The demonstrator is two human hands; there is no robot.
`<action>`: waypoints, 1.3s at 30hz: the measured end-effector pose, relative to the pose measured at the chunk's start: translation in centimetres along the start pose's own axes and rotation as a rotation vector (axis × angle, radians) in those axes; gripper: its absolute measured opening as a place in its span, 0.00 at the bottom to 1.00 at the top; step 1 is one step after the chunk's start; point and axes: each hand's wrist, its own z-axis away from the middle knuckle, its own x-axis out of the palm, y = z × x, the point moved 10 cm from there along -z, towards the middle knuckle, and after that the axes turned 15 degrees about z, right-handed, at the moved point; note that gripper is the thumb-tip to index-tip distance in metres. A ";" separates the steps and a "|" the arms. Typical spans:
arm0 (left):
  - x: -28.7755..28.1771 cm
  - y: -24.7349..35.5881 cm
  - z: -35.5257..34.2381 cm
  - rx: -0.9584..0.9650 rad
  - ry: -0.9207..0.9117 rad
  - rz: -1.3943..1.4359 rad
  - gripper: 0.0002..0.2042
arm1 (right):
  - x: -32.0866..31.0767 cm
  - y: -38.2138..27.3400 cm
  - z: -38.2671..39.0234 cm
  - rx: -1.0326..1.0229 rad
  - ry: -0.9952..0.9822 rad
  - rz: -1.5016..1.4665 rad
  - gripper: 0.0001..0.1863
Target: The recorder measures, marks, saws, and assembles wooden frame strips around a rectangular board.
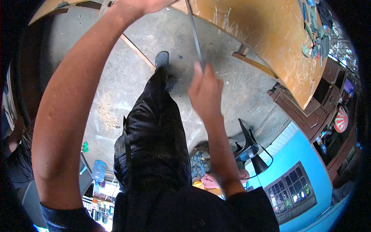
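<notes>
My right hand (206, 91) is closed around the lower end of a long, narrow grey metal tool (195, 33), slightly blurred. Its grip is hidden in my fingers, and I cannot make out its exact kind. The tool runs up past the edge of a worn wooden tabletop (266, 23) and leaves the top of the view. Higher up and to the left, my left hand (148, 4) lies near the wood at the top rim. The picture's edge cuts it off, so its fingers and anything under them are hidden.
Crumpled green scraps (319, 44) lie on the tabletop's right part. A dark wooden cabinet (297, 106) stands beyond it. Behind my right arm is a black chair-like thing (253, 152). A blue water jug (99, 171) is at lower left. Another person's arm (15, 135) shows far left.
</notes>
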 end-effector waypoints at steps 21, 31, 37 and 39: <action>0.8 0.4 -0.2 0.010 -0.001 0.014 0.11 | -0.1 1.0 -0.4 -0.098 0.149 -0.116 0.14; -0.1 -1.1 -0.6 -0.038 0.008 0.029 0.11 | 0.9 1.9 0.9 0.019 -0.021 -0.108 0.15; 0.8 0.3 0.0 0.008 -0.020 -0.006 0.11 | 1.9 -1.6 -5.6 -0.081 0.037 0.066 0.12; 0.4 -0.9 0.0 -0.161 -0.055 0.057 0.11 | 1.7 0.2 -1.1 -0.053 -0.033 0.004 0.11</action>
